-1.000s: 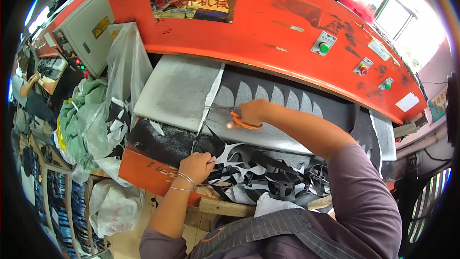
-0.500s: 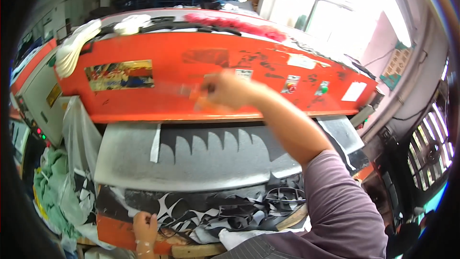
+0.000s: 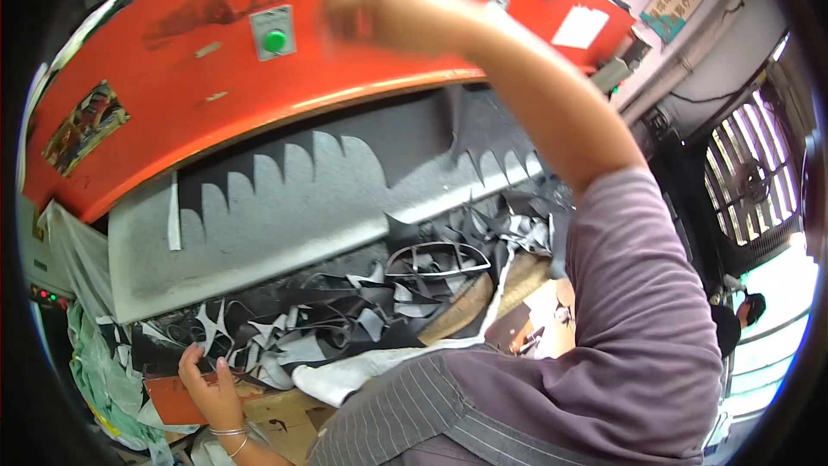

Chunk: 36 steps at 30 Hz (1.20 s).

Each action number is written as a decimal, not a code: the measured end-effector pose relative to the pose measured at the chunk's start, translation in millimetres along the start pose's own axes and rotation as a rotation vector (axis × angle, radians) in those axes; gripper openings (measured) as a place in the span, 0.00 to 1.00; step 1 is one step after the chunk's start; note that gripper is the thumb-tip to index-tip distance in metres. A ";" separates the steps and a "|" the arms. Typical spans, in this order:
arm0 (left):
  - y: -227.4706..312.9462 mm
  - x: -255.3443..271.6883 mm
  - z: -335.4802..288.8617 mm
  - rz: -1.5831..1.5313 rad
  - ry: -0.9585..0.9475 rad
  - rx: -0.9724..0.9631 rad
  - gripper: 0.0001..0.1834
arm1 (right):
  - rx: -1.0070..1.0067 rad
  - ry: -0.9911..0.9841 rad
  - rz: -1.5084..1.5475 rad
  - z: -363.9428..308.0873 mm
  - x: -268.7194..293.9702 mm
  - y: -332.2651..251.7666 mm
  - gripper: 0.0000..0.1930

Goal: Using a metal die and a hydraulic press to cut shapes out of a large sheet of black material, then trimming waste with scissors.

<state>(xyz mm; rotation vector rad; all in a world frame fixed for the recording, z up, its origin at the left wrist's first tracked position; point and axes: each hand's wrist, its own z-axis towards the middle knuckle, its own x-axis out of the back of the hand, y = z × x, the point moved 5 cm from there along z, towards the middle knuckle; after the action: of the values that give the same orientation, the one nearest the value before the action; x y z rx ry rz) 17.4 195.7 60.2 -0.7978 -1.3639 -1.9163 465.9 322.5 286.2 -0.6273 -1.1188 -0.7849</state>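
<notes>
My right hand [image 3: 392, 13] is raised in front of the orange-red machine front [image 3: 198, 91], to the right of a round green button [image 3: 274, 41]. Motion smears its fingers, so whether it holds anything cannot be made out. Low on the left, my left hand [image 3: 210, 388] has its fingers apart beside a heap of black and grey offcuts [image 3: 302, 328]. Under the machine's lower edge lies a dark sheet [image 3: 423, 134] with a scalloped cut edge, on a pale grey board [image 3: 142, 272].
An oval frame [image 3: 438, 272] with crossbars rests among the offcuts, by a curved wooden piece [image 3: 461, 311]. Clear plastic and green cloth [image 3: 99, 380] hang at the left. A large slatted fan [image 3: 755, 177] stands at the right, with another person [image 3: 733, 319] beyond.
My view has swung right and down. The right hand has shifted along the machine front to beside the green button. My left hand's fingers are more spread now.
</notes>
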 end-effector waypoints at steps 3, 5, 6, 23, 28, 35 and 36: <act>43.7 -25.3 7.8 -0.085 -0.089 -0.117 0.18 | -0.151 -0.464 0.059 -161.6 -89.3 -40.0 0.17; 79.5 -45.7 9.1 -0.205 -0.171 -0.165 0.18 | -0.272 -0.547 0.265 -255.1 -138.4 -63.3 0.19; 97.4 -52.6 8.4 -0.169 -0.220 -0.235 0.19 | -0.353 -0.585 0.285 -283.1 -155.9 -80.3 0.21; 336.5 -324.8 -50.0 0.166 -0.964 -0.754 0.32 | -1.121 0.630 -0.008 -486.1 -24.7 2.9 0.08; 296.8 -233.2 5.0 -0.014 -0.597 -0.577 0.16 | -1.087 0.260 0.014 -532.5 -48.8 16.9 0.06; 90.1 -21.5 58.6 0.049 0.129 -0.013 0.16 | -0.885 0.017 0.026 -484.8 -100.4 16.2 0.11; 59.7 -8.8 48.3 0.302 0.134 -0.009 0.17 | -0.875 0.066 0.058 -467.7 -103.2 12.5 0.14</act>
<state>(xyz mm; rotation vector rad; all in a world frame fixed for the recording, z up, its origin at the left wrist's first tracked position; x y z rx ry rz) 74.9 228.2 100.2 -0.8135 -1.0880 -1.7076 704.5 -10.5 37.7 -1.3403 -0.6524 -1.2380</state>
